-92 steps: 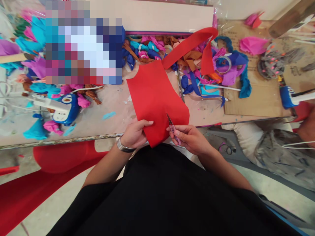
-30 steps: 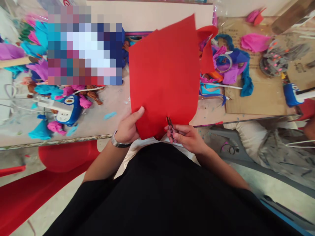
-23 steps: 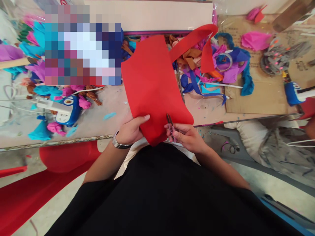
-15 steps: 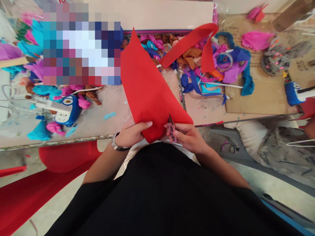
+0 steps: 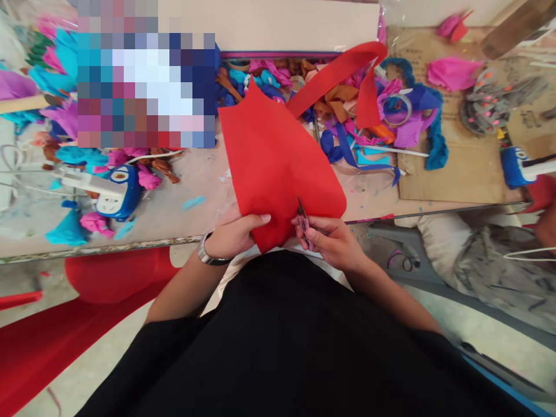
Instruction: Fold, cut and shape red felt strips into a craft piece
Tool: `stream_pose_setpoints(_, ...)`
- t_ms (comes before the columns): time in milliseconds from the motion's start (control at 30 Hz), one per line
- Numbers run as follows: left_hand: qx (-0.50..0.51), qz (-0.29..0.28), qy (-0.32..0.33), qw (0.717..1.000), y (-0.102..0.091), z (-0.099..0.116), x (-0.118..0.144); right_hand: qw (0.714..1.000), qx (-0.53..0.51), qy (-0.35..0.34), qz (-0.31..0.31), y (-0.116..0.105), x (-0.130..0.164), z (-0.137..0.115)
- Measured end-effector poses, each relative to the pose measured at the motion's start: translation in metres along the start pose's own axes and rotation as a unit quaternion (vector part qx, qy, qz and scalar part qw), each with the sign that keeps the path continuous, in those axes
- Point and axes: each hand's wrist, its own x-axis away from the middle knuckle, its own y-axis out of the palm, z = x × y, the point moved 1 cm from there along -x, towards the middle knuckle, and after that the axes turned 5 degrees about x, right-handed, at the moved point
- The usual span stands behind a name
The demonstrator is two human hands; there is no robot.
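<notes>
We pinch the lower edge of the red fabric piece (image 5: 278, 162) with our left hand (image 5: 234, 234), while our right hand (image 5: 332, 240) grips small scissors (image 5: 303, 217) whose blades meet the cloth above the worktable (image 5: 174, 202).

No readable text, faint marks on cardboard sheet (image 5: 460, 168) (too blurred)

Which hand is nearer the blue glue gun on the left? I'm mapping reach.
Left. The left hand grips the red sheet just right of the glue gun; the right hand is farther right.
</notes>
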Motion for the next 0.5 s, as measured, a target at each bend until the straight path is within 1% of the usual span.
stream_pose_setpoints(267,0.009,0.000,-0.013,1.000,0.0004,-0.0013,0.0009,1.000,-0.003,-0.001,0.009,0.0026,-0.0004,-0.0001)
stream_pose_setpoints(500,-0.002,0.005,0.012,1.000,0.0014,0.0002,0.0016,1.000,-0.022,-0.012,0.003,0.0035,-0.0020,0.0025)
